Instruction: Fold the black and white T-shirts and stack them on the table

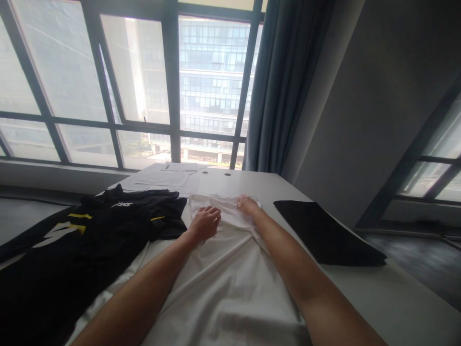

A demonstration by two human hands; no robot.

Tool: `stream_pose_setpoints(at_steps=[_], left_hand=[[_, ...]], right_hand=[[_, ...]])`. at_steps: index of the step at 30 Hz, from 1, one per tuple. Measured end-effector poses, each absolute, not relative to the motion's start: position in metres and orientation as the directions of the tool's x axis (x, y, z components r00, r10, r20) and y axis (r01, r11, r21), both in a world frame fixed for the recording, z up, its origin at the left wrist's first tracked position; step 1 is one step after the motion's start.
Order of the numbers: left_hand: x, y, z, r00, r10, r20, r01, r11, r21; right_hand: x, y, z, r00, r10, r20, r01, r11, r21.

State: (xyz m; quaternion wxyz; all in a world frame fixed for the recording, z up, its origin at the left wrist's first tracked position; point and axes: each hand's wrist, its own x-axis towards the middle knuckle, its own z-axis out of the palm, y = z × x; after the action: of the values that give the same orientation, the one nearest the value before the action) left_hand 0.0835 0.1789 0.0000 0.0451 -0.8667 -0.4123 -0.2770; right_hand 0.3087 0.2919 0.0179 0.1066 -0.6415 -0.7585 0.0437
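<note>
A white cloth garment lies spread down the middle of the table, wrinkled, its far end bunched or folded over. My left hand rests on the left part of that far end, its fingers curled; whether cloth is pinched in them is hidden. At the far right part of the same end is my right hand, fingers bent down onto the white cloth and closed on it. To the left a black shirt with yellow and white marks lies partly beside the white garment.
A folded black cloth lies on the right of the white table. Paper sheets are at the table's far left, near two round holes. Windows and a blue-grey curtain stand beyond.
</note>
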Motion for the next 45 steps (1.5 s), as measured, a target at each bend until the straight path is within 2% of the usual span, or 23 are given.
stream_pose_setpoints(at_steps=[6,10,13,16,20,25,29,32,34,40,45], left_hand=[[0.083,0.176,0.003,0.605,0.619,0.5,0.643,-0.751,0.152],[0.083,0.177,-0.001,0.618,0.628,0.474,0.639,-0.752,0.163],[0.084,0.177,0.001,0.588,0.629,0.508,0.657,-0.738,0.152],[0.085,0.176,0.002,0.56,0.616,0.553,0.669,-0.731,0.137],[0.087,0.176,0.0,0.604,0.616,0.506,0.662,-0.741,0.113],[0.088,0.177,-0.003,0.62,0.618,0.483,0.668,-0.739,0.087],[0.089,0.176,-0.003,0.615,0.64,0.461,0.695,-0.716,0.068],[0.09,0.175,0.0,0.6,0.686,0.411,0.731,-0.679,0.067],[0.088,0.175,0.003,0.587,0.724,0.363,0.752,-0.653,0.086],[0.068,0.184,0.018,0.571,0.804,0.168,0.776,-0.595,0.209],[0.054,0.19,0.027,0.551,0.83,-0.088,0.826,-0.528,0.199]], right_hand=[[0.337,0.314,0.006,0.003,0.997,0.079,0.979,0.013,-0.202],[0.341,0.321,0.003,0.064,0.98,0.189,0.951,-0.003,-0.308],[0.342,0.323,0.005,0.145,0.952,0.269,0.921,-0.031,-0.388],[0.345,0.32,0.007,0.179,0.944,0.278,0.934,-0.075,-0.349],[0.341,0.309,0.007,0.115,0.979,0.171,0.964,-0.068,-0.258],[0.303,0.289,0.012,-0.025,0.987,0.157,0.987,0.049,-0.151],[0.261,0.265,0.012,-0.152,0.987,-0.055,0.981,0.144,-0.128],[0.241,0.249,0.008,-0.124,0.966,-0.228,0.982,0.086,-0.17],[0.237,0.246,0.005,-0.106,0.953,-0.283,0.98,0.052,-0.194],[0.245,0.272,-0.003,-0.093,0.962,-0.258,0.981,0.044,-0.187],[0.252,0.303,-0.008,-0.114,0.972,-0.205,0.983,0.08,-0.168]])
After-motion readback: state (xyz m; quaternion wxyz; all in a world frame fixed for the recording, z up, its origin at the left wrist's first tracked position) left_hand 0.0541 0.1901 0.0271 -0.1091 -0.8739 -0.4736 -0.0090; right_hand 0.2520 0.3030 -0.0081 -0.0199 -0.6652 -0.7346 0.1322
